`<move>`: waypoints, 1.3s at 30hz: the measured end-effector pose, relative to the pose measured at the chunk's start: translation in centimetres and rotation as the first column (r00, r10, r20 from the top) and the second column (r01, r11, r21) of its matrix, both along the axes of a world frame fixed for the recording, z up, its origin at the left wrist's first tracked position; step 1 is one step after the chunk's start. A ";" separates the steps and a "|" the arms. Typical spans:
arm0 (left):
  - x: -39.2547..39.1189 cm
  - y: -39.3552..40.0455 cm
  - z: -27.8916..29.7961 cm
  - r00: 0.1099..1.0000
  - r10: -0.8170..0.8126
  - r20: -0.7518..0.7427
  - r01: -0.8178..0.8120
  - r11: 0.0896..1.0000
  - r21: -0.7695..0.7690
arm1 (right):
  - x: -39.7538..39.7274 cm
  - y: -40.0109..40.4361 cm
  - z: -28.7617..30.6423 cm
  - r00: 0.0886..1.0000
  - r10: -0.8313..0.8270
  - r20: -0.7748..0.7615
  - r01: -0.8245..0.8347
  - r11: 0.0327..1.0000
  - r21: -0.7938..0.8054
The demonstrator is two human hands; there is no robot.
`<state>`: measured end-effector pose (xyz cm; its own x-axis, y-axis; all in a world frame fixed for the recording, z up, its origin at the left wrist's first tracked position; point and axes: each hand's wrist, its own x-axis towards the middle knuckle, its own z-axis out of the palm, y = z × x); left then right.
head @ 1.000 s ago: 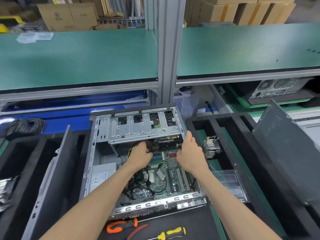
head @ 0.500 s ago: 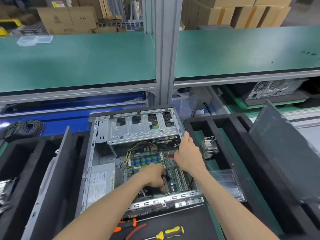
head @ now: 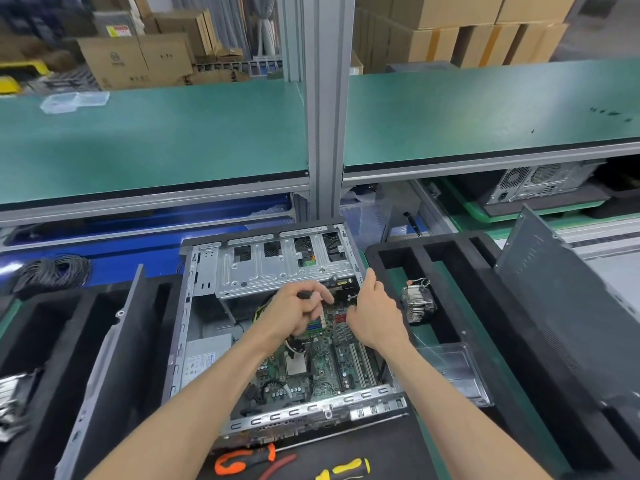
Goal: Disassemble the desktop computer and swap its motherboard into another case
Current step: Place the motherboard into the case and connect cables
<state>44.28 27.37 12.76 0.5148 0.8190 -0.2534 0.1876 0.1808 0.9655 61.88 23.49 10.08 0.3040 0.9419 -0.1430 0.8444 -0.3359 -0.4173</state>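
- One open computer case (head: 194, 306) lies flat on the table; one motherboard (head: 322, 365) sits inside.
- Left hand (head: 298, 315) curls around one dark cable.
- Right hand (head: 375, 317): fingers reach into the case; grip cannot be told.
- One heatsink (head: 417, 303) lies beside the case.

yellow screwdriver (head: 346, 470) cut by bottom edge, motherboard (head: 322, 365) partly hidden under both hands

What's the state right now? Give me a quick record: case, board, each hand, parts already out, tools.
case: open computer case, lying flat on the bench
board: motherboard inside the case
left hand: left hand grips a dark cable above the board
right hand: right hand at the board's far right, grasp hidden
parts out: heatsink in the black tray on the right
tools: orange pliers and yellow screwdriver, near edge
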 end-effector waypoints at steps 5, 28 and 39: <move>0.4 1.2 4.1 0.982 0.048 0.183 -0.058 0.997 0.048 | -0.1 -0.1 0.2 1.000 0.002 -0.014 -0.002 1.000 -0.006; 7.1 7.7 17.5 0.815 0.048 0.577 -0.147 0.981 0.126 | -0.5 -1.4 1.4 0.962 0.235 0.137 -0.263 0.933 0.245; 7.7 5.9 6.9 0.808 0.249 0.534 -0.175 0.967 -0.186 | -0.5 -0.9 1.6 0.981 0.177 0.083 -0.183 0.980 0.077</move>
<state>51.95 33.32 19.65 0.4155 0.9054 -0.0869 -0.4228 0.2769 0.8629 61.41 22.58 11.71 0.1353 0.9898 -0.0447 0.9180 -0.1422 -0.3702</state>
